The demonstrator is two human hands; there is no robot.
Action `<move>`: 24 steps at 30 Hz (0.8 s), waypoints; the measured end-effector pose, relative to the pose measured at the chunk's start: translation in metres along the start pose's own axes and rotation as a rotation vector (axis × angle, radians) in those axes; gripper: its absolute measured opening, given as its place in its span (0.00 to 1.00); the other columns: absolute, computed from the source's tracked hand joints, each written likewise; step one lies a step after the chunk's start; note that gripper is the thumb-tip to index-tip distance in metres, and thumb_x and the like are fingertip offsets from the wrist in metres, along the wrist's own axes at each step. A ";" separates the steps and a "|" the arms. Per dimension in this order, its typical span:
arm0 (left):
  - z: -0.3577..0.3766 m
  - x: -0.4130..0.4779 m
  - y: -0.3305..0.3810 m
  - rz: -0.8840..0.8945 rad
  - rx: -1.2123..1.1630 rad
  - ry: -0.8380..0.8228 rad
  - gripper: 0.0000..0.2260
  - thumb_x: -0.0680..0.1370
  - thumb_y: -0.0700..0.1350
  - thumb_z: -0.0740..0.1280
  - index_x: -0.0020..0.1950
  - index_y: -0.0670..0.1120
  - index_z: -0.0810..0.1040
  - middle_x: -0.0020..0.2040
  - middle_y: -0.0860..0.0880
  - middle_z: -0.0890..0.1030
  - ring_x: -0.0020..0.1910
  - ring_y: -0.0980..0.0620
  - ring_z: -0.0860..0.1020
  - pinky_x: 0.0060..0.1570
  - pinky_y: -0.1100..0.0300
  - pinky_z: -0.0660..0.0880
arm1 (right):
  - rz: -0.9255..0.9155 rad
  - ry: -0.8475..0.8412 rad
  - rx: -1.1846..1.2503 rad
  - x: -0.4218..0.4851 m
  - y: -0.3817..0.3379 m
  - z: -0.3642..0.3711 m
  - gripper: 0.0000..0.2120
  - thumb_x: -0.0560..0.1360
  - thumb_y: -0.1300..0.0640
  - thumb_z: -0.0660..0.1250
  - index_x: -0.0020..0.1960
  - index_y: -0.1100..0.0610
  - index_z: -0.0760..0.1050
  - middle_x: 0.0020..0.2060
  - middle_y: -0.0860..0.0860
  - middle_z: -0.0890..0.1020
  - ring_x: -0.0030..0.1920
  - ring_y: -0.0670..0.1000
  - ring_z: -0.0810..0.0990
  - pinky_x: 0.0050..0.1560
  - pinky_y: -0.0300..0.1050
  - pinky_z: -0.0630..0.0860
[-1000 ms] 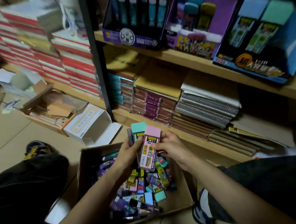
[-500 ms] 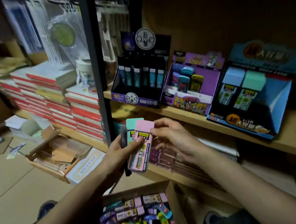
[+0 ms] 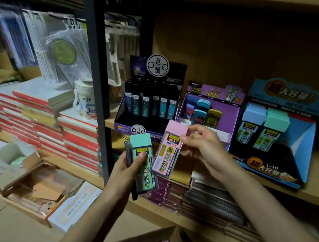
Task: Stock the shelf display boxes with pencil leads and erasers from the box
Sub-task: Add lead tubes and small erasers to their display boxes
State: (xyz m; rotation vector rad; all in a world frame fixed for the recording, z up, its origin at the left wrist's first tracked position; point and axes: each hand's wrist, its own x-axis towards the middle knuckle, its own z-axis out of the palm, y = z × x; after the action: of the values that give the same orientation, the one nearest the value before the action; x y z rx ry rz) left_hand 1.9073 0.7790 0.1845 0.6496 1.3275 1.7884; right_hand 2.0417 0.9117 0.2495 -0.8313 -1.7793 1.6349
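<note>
Pink lead case [image 3: 168,150], frame centre, pinched near its top by right grip [image 3: 205,151]; left grip [image 3: 124,172] wraps green case [image 3: 144,163] + dark case [image 3: 129,159]. Risk: thin pinch slips before blue display box [image 3: 294,164], frame right.

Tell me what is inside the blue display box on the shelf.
Two lead cases stand side by side in the blue display box: a blue-capped case and a mint-capped case. Their bottom ends are hidden in the dark insert.
</note>
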 end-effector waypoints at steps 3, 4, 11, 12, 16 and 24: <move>0.009 0.009 0.000 0.031 0.021 0.008 0.09 0.76 0.47 0.64 0.55 0.46 0.75 0.43 0.44 0.84 0.39 0.50 0.84 0.34 0.60 0.80 | -0.135 0.046 -0.095 -0.001 -0.014 -0.027 0.07 0.76 0.64 0.64 0.52 0.54 0.74 0.40 0.48 0.84 0.36 0.46 0.81 0.35 0.38 0.77; 0.013 0.011 0.000 0.039 0.030 0.000 0.10 0.76 0.48 0.64 0.55 0.47 0.75 0.44 0.45 0.84 0.40 0.50 0.83 0.35 0.60 0.80 | -0.190 0.072 -0.133 -0.003 -0.017 -0.037 0.09 0.76 0.65 0.64 0.51 0.52 0.74 0.40 0.48 0.83 0.38 0.44 0.81 0.35 0.37 0.77; 0.048 0.015 -0.005 0.090 0.013 -0.094 0.13 0.77 0.46 0.64 0.60 0.45 0.74 0.43 0.49 0.83 0.41 0.53 0.82 0.37 0.61 0.79 | -0.464 0.394 -0.301 -0.026 -0.020 -0.113 0.13 0.75 0.65 0.66 0.47 0.45 0.75 0.41 0.45 0.80 0.37 0.35 0.80 0.34 0.28 0.73; 0.054 0.015 -0.006 0.098 0.010 -0.111 0.13 0.77 0.46 0.64 0.60 0.45 0.74 0.42 0.50 0.83 0.40 0.54 0.82 0.37 0.62 0.79 | -0.497 0.458 -0.327 -0.029 -0.020 -0.125 0.14 0.75 0.63 0.66 0.48 0.43 0.74 0.43 0.44 0.80 0.38 0.35 0.79 0.36 0.28 0.74; 0.072 0.011 -0.009 0.123 -0.002 -0.177 0.13 0.74 0.48 0.64 0.58 0.48 0.75 0.43 0.52 0.85 0.42 0.54 0.83 0.37 0.63 0.79 | -0.576 0.694 -0.421 -0.042 -0.016 -0.172 0.15 0.76 0.63 0.65 0.50 0.41 0.73 0.47 0.46 0.79 0.47 0.42 0.78 0.48 0.40 0.77; 0.089 0.003 -0.028 0.091 0.003 -0.213 0.15 0.72 0.50 0.65 0.58 0.49 0.75 0.48 0.47 0.84 0.46 0.49 0.83 0.42 0.55 0.81 | -0.524 0.818 -0.583 -0.035 -0.003 -0.222 0.11 0.77 0.59 0.63 0.58 0.50 0.72 0.43 0.36 0.75 0.44 0.38 0.76 0.45 0.34 0.72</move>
State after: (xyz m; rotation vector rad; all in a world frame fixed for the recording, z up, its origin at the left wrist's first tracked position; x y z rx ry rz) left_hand 1.9838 0.8332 0.1861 0.8885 1.1731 1.7341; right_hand 2.2340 1.0260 0.2707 -0.9733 -1.6375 0.3291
